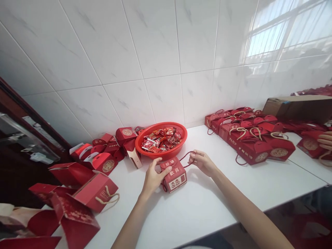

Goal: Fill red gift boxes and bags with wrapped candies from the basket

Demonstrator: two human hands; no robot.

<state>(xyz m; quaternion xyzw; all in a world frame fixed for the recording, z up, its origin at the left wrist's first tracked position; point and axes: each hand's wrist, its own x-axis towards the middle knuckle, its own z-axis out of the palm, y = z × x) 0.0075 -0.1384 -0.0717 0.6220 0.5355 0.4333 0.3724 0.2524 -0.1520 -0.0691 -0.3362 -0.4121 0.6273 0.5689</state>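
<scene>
A small red gift box (pixel 174 175) with gold lettering stands on the white table in front of me. My left hand (pixel 155 175) grips its left side, with the thumb lying over the top. From the box's right side a dark red cord handle (pixel 185 159) loops up, and my right hand (pixel 201 162) pinches it between thumb and fingers. Just behind the box sits a red plastic basket (pixel 138 145) holding wrapped candies (pixel 166 138).
Red boxes (pixel 103 162), some with flaps up, crowd the left side. Rows of closed boxes with cord handles (pixel 243 135) stand at the right. Beyond them are a cardboard box (pixel 298 107) and another person's hand (pixel 326 141) at a red box. A tiled wall (pixel 160 52) backs the table.
</scene>
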